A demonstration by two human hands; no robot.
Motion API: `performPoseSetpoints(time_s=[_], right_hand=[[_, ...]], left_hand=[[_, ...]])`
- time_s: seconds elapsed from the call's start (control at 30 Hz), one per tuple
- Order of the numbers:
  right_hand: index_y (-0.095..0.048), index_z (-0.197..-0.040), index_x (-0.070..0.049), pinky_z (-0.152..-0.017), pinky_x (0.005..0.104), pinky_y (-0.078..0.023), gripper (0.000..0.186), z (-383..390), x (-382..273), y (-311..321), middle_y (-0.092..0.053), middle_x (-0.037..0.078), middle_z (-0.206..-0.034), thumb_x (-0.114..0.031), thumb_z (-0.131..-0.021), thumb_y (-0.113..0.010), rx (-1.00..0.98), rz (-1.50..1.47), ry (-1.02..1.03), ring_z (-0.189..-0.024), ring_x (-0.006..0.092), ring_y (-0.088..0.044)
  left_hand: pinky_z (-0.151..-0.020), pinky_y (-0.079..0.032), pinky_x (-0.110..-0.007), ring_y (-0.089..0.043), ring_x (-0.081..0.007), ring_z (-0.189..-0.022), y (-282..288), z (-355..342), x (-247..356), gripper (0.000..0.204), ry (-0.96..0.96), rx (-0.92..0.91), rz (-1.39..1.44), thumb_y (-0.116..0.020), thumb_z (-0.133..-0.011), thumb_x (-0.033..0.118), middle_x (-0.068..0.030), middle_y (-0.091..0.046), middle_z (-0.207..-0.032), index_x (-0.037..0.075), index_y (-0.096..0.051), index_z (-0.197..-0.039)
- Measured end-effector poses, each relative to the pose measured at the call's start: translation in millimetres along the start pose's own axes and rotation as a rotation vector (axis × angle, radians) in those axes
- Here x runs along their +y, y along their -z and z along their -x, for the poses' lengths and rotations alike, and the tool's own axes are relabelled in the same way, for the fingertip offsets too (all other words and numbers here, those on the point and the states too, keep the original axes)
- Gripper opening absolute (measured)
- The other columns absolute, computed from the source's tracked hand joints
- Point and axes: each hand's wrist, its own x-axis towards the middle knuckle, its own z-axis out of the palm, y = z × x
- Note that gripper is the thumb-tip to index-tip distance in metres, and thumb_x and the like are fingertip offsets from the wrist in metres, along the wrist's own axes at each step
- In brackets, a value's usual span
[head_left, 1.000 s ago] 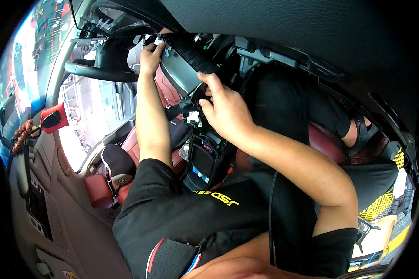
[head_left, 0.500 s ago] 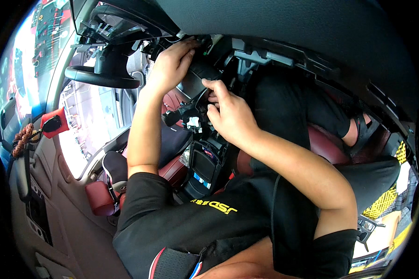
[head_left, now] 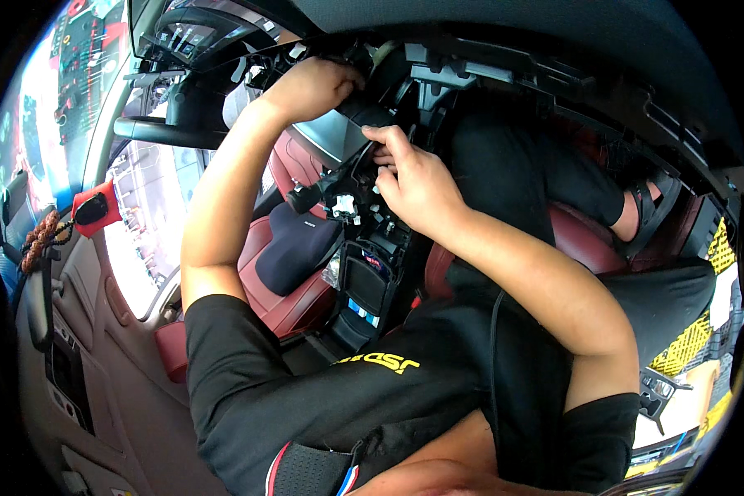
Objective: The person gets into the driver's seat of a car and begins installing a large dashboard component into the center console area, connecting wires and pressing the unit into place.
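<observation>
A dark grey console trim panel [head_left: 326, 139] stands tilted in the opened centre console, below the dashboard. My left hand [head_left: 312, 87] is at its upper end with the fingers curled in; what they close on is hidden. On the panel's right edge, my right hand [head_left: 417, 180] rests its index finger, with the thumb lower and the other fingers bent around the rim. Just below, the gear shift area [head_left: 345, 207] is uncovered and shows a white connector piece. A black knob-like part [head_left: 303, 197] sticks out to its left.
A steering wheel [head_left: 169, 130] is at the upper left. Below the console lies an open storage bin [head_left: 364, 285]. A dark cushion [head_left: 293, 248] sits on a red seat [head_left: 264, 302]. The exposed dashboard frame [head_left: 546, 87] runs along the upper right. A red pouch [head_left: 96, 207] hangs at left.
My left hand has shifted up a little and its fingers have curled in, while the left elbow has swung outward. More of the panel's grey face shows. My right hand stays at the panel's edge.
</observation>
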Motion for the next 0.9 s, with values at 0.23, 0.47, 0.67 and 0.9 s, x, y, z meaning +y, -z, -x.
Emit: performPoseSetpoints(time_s=[0.23, 0.47, 0.67, 0.9], right_hand=[[-0.045, -0.142, -0.01, -0.092, 0.048, -0.057, 0.052, -1, -4, 5, -0.071, 0.025, -0.111, -0.004, -0.092, -0.057, -0.036, 0.014, -0.037, -0.105, 0.0398, -0.071], [-0.046, -0.143, -0.009, -0.094, 0.0451, -0.058, 0.052, -2, -6, 6, -0.07, 0.025, -0.115, -0.005, -0.093, -0.057, -0.06, 0.019, -0.079, -0.108, 0.0376, -0.072], [-0.046, -0.14, -0.014, -0.083, 0.0542, -0.056, 0.051, -2, -2, 3, -0.071, 0.025, -0.1, -0.006, -0.092, -0.059, 0.004, 0.031, -0.026, -0.093, 0.0441, -0.07], [-0.047, -0.139, -0.014, -0.081, 0.0556, -0.055, 0.049, -2, -2, 5, -0.07, 0.026, -0.097, -0.008, -0.092, -0.059, -0.01, 0.06, -0.017, -0.091, 0.045, -0.069]], left_hand=[[-0.085, -0.055, -0.047, -0.07, -0.0391, -0.094, -5, -10, -17, 0.026, -0.056, -0.004, 0.031, -0.054, -0.097, 0.02, -0.019, -0.074, -0.098, 0.009, -0.076, -0.106], [-0.087, -0.055, -0.045, -0.07, -0.0387, -0.096, 0, -5, -14, 0.026, -0.003, 0.003, 0.086, -0.055, -0.098, 0.021, -0.0186, -0.074, -0.099, 0.007, -0.075, -0.107], [-0.092, -0.054, -0.046, -0.069, -0.0401, -0.101, -4, -15, -10, 0.029, -0.004, -0.082, 0.017, -0.053, -0.1, 0.02, -0.0199, -0.074, -0.108, 0.008, -0.073, -0.118], [-0.093, -0.053, -0.045, -0.07, -0.0379, -0.1, -14, -21, -12, 0.029, -0.015, -0.02, 0.005, -0.052, -0.098, 0.024, -0.0169, -0.074, -0.107, 0.013, -0.074, -0.113]])
